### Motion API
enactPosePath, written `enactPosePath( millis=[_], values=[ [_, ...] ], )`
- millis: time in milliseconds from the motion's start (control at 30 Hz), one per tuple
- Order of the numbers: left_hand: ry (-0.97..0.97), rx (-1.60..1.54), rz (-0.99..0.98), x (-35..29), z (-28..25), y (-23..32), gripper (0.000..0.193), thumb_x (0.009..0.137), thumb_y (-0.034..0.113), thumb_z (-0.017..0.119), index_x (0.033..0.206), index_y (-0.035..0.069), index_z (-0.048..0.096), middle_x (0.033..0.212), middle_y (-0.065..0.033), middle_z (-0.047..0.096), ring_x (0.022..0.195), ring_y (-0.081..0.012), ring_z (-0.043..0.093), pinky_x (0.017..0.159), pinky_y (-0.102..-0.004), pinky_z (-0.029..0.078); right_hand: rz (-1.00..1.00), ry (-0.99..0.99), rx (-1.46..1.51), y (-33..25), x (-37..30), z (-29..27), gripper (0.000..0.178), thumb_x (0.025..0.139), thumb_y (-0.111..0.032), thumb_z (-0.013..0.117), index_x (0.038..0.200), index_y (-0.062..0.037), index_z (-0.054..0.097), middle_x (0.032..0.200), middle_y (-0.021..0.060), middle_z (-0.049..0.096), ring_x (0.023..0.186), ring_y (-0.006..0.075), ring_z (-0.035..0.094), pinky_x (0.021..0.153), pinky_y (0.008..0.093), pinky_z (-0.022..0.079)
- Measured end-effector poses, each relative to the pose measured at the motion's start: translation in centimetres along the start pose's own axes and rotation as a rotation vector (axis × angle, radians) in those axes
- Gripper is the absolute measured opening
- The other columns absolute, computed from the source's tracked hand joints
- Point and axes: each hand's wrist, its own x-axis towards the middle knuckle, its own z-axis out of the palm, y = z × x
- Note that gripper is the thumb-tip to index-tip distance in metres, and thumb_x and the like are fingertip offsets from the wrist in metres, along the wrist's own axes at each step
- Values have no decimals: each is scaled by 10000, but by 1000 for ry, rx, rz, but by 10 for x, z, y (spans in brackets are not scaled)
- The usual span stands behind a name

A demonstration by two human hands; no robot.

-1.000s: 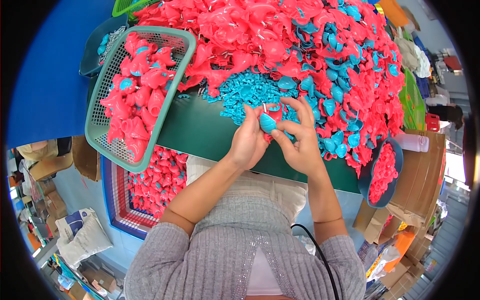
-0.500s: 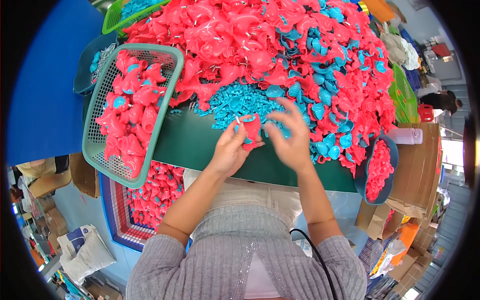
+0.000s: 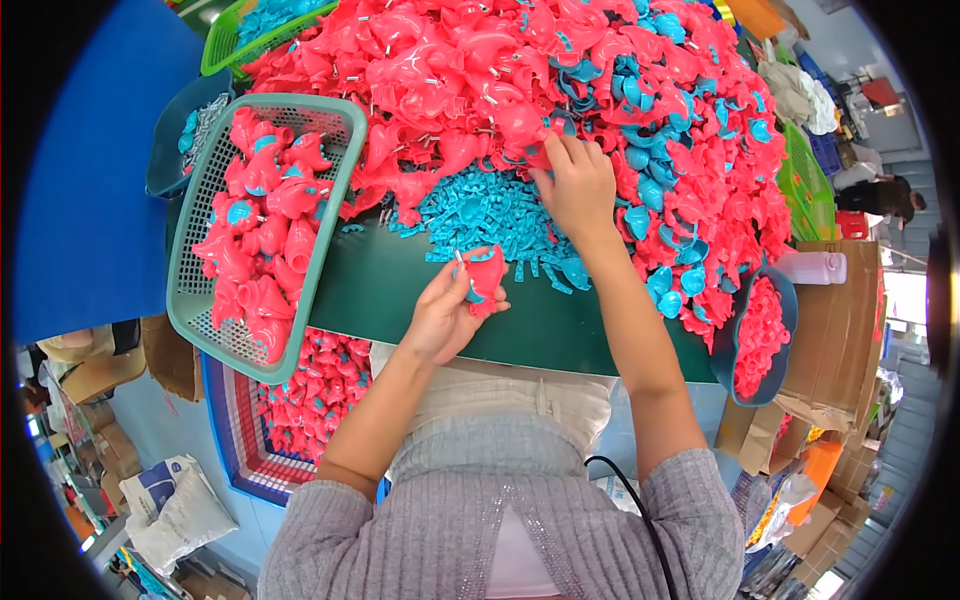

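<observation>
My left hand point(image 3: 442, 318) pinches a curved pink plastic shell point(image 3: 488, 270) above the near part of the green table. A teal piece sits against the shell, and a thin metal pin sticks up by my thumb. Farther off, my right hand point(image 3: 580, 190) reaches to the front of the large pink pile point(image 3: 450, 60). Its thumb and fingers close around a pink plastic part point(image 3: 538, 155) at the pile's edge, partly covered by my fingers. Between the hands lies a heap of small flat teal pieces point(image 3: 480, 210).
A grey-green basket point(image 3: 350, 125) of pink-and-teal pieces stands at the left. Below it is a blue-rimmed crate point(image 3: 222, 440) of pink parts. At the right edge sits a dark blue tub point(image 3: 790, 330) of small pink pieces, beside a translucent bottle point(image 3: 812, 267). Teal cups point(image 3: 650, 190) dot the pile.
My right hand has moved forward from beside the left hand to the pink pile. My left hand has dropped slightly nearer and left, still holding the pink shell.
</observation>
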Motion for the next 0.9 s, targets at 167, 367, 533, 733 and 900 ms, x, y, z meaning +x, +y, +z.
enactPosePath(
  millis=[167, 367, 533, 733, 900],
  values=[
    [-19, -30, 20, 1, -6, 6, 419, 1010, 282, 403, 1351, 40, 376, 1224, -166, 524, 967, -227, 580, 893, -409, 480, -23, 42, 88, 0, -2, -9, 460, 686, -142, 748, 1121, -75, 615, 1078, 79, 619, 958, 284, 554, 764, 399, 447],
    [-21, -4, -7, 8, -1, 1, 454, 1010, 298, 388, 1366, 16, 372, 1239, -189, 510, 965, -246, 573, 875, -399, 483, -51, 15, 23, 9, -10, -6, 440, 690, -99, 726, 1116, -81, 619, 1032, 84, 627, 950, 276, 557, 768, 396, 447],
    [-36, -57, -21, 11, 9, -1, 462, 1007, 312, 390, 1363, 17, 376, 1251, -201, 502, 951, -252, 572, 872, -396, 484, -120, 36, -8, 17, -6, -2, 416, 736, -36, 692, 1144, -63, 613, 947, 92, 632, 852, 223, 587, 724, 331, 455],
    [-70, -285, 39, 14, 30, 8, 414, 1014, 302, 372, 1326, 32, 407, 1271, -149, 517, 1092, -259, 547, 969, -420, 431, 571, -267, 1754, -47, -51, -83, 508, 829, 23, 644, 1312, -20, 490, 1016, 98, 640, 898, 146, 608, 786, 271, 489],
    [-46, -353, 133, 16, 51, 7, 403, 1020, 297, 346, 1322, 38, 410, 1310, -133, 500, 1245, -279, 458, 1061, -436, 348, 587, -236, 1633, -45, -87, -74, 524, 818, 36, 657, 1308, 27, 474, 1144, 129, 592, 1015, 185, 591, 787, 295, 527]
  ],
)
